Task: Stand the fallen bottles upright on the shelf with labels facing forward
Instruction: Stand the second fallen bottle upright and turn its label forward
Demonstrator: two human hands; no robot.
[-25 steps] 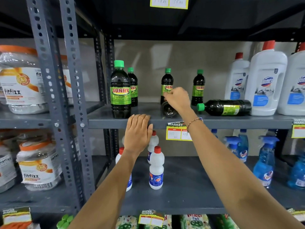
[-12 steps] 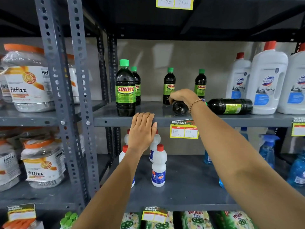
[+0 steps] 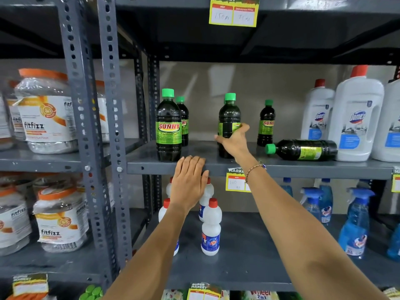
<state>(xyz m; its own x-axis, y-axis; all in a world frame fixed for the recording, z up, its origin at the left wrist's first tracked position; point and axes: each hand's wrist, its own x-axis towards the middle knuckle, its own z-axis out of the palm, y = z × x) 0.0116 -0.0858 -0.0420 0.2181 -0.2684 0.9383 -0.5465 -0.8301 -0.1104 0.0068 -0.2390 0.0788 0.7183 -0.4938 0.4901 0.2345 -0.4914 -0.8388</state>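
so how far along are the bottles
Done: front-left bottle stands, label forward. In hand: right hand holds a bottle upright, its label turned sideways. Left: one bottle lies fallen by the white jugs. Left hand rests on the shelf edge.

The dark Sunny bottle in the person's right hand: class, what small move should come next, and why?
Probably twist the held bottle in place until its label faces forward. It already stands upright on the shelf in the right hand's grip, but only a label edge shows at its sides, unlike the front bottle, which shows SUNNY. One bottle lies fallen for afterwards.
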